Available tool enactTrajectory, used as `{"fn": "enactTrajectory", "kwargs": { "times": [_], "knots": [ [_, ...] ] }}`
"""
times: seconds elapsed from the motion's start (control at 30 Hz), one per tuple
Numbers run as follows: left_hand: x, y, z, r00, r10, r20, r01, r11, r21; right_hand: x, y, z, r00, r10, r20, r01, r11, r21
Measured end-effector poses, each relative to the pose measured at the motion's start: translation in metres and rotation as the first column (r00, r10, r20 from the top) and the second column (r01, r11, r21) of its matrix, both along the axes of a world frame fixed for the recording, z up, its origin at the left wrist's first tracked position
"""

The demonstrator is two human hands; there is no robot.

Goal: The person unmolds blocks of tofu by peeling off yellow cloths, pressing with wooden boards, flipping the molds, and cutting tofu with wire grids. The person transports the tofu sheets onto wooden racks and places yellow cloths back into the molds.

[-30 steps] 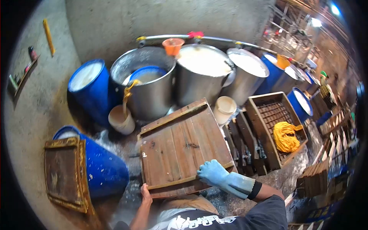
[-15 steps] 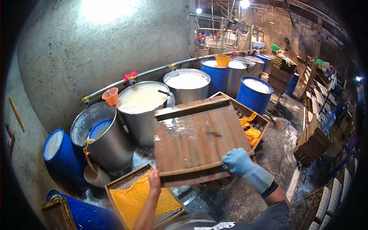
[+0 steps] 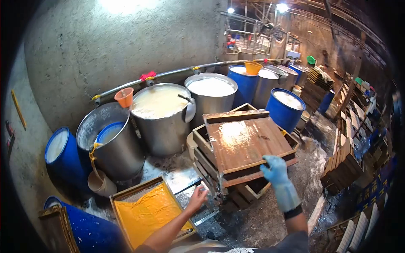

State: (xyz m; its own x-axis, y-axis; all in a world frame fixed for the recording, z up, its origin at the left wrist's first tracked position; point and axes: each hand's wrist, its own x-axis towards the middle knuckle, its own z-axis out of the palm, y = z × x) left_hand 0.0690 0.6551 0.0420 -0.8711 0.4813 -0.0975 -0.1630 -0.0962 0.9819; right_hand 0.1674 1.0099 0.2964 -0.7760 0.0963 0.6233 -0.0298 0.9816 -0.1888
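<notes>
A wet wooden board (image 3: pixel 242 145) with raised strips along two edges rests tilted on a stack of wooden frames (image 3: pixel 202 158). My right hand (image 3: pixel 276 168), in a blue rubber glove, is at the board's near right edge with its fingers apart; whether it still touches the wood I cannot tell. My bare left hand (image 3: pixel 198 198) hovers left of the stack, off the board, fingers loosely spread and holding nothing. To its left lies a wooden frame (image 3: pixel 157 184) lined with yellow cloth (image 3: pixel 147 211), beside my left forearm.
Metal drums (image 3: pixel 162 135) of pale liquid line the wall, with a blue barrel (image 3: pixel 283 111) behind the stack. An orange bucket (image 3: pixel 124 98) hangs at a drum's rim. Wet floor (image 3: pixel 261 215) runs right of the stack, toward more wooden crates (image 3: pixel 344 162).
The board has gone from both hands' grip down onto the stacked frames, away and to the right. My left hand has let go; my right hand's fingers have loosened at the edge.
</notes>
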Motion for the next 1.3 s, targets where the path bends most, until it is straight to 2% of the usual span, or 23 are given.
{"fn": "enactTrajectory", "kwargs": {
  "times": [0.07, 0.17, 0.23, 0.3, 0.33, 0.4, 0.5, 0.53, 0.6, 0.67, 0.73, 0.8, 0.83, 0.9, 0.93, 0.97, 1.0, 1.07, 1.1, 1.13, 1.2, 1.23, 1.3],
  "knots": [
    [0.044, -0.096, -0.057, 0.996, 0.091, 0.005, -0.084, 0.941, -0.328, 0.003, -0.078, -0.005, 0.970, 0.230, -0.081, -0.239, 0.962, -0.130],
    [0.122, -0.253, -0.131, 0.943, 0.271, 0.191, -0.071, 0.728, -0.681, 0.010, -0.204, -0.047, 0.896, 0.402, 0.191, -0.285, 0.848, -0.446],
    [0.178, -0.344, -0.151, 0.932, 0.318, 0.172, -0.077, 0.640, -0.765, 0.009, -0.277, -0.104, 0.778, 0.516, 0.357, -0.252, 0.778, -0.576],
    [0.213, -0.408, -0.147, 0.942, 0.308, 0.132, -0.043, 0.501, -0.864, 0.008, -0.345, -0.166, 0.617, 0.582, 0.530, -0.314, 0.799, -0.512],
    [0.228, -0.428, -0.141, 0.913, 0.403, 0.067, -0.137, 0.457, -0.879, 0.013, -0.375, -0.200, 0.511, 0.605, 0.611, -0.308, 0.792, -0.526],
    [0.238, -0.461, -0.158, 0.851, 0.515, 0.107, -0.190, 0.491, -0.850, 0.022, -0.430, -0.265, 0.436, 0.701, 0.564, -0.393, 0.712, -0.582],
    [0.237, -0.483, -0.169, 0.822, 0.538, 0.184, -0.223, 0.602, -0.767, 0.035, -0.493, -0.346, 0.211, 0.624, 0.753, -0.433, 0.750, -0.500],
    [0.233, -0.481, -0.172, 0.868, 0.491, 0.075, -0.249, 0.560, -0.790, 0.037, -0.509, -0.363, 0.189, 0.623, 0.759, -0.434, 0.747, -0.504],
    [0.216, -0.471, -0.172, 0.897, 0.442, -0.022, -0.277, 0.521, -0.808, 0.034, -0.531, -0.393, -0.074, 0.428, 0.901, -0.518, 0.755, -0.402],
    [0.198, -0.460, -0.161, 0.906, 0.249, -0.342, -0.410, 0.325, -0.852, 0.026, -0.540, -0.411, -0.152, 0.351, 0.924, -0.563, 0.738, -0.373],
    [0.182, -0.462, -0.169, 0.928, 0.142, -0.343, -0.371, 0.308, -0.876, 0.000, -0.539, -0.419, -0.149, 0.399, 0.905, -0.588, 0.700, -0.405],
    [0.173, -0.464, -0.186, 0.943, 0.029, -0.332, -0.325, 0.290, -0.900, -0.033, -0.529, -0.446, 0.104, 0.605, 0.789, -0.600, 0.671, -0.436],
    [0.164, -0.469, -0.203, 0.953, 0.012, -0.304, -0.291, 0.324, -0.900, -0.058, -0.527, -0.445, 0.285, 0.608, 0.741, -0.620, 0.707, -0.342],
    [0.155, -0.469, -0.224, 0.966, -0.014, -0.258, -0.235, 0.363, -0.902, -0.094, -0.518, -0.431, 0.466, 0.586, 0.662, -0.522, 0.787, -0.329],
    [0.155, -0.468, -0.228, 0.930, 0.182, -0.319, -0.368, 0.455, -0.811, -0.096, -0.511, -0.450, 0.595, 0.544, 0.591, -0.484, 0.830, -0.278],
    [0.146, -0.467, -0.229, 0.851, 0.382, -0.361, -0.519, 0.502, -0.692, -0.095, -0.511, -0.434, 0.596, 0.484, 0.641, -0.459, 0.860, -0.223],
    [0.134, -0.468, -0.225, 0.845, 0.380, -0.376, -0.530, 0.499, -0.686, -0.102, -0.515, -0.416, 0.601, 0.426, 0.676, -0.441, 0.882, -0.163],
    [0.128, -0.475, -0.198, 0.887, 0.431, -0.169, -0.362, 0.419, -0.833, -0.102, -0.526, -0.403, 0.644, 0.437, 0.628, -0.484, 0.868, -0.109],
    [0.122, -0.470, -0.168, 0.933, 0.322, -0.162, -0.263, 0.301, -0.917, -0.099, -0.529, -0.405, 0.673, 0.448, 0.588, -0.522, 0.851, -0.052],
    [0.116, -0.473, -0.170, 0.933, 0.319, -0.168, -0.265, 0.291, -0.919, -0.102, -0.533, -0.410, 0.675, 0.454, 0.581, -0.521, 0.852, -0.061],
    [0.108, -0.486, -0.184, 0.958, 0.186, 0.216, 0.196, 0.119, -0.973, -0.115, -0.540, -0.438, 0.719, 0.422, 0.552, -0.531, 0.846, 0.044],
    [0.108, -0.500, -0.186, 0.963, 0.234, 0.137, 0.093, 0.192, -0.977, -0.123, -0.542, -0.451, 0.724, 0.424, 0.545, -0.526, 0.850, 0.037],
    [0.090, -0.535, -0.163, 0.744, 0.632, 0.219, -0.217, 0.537, -0.815, -0.147, -0.543, -0.471, 0.580, 0.334, 0.743, -0.456, 0.889, -0.043]
  ]
}}
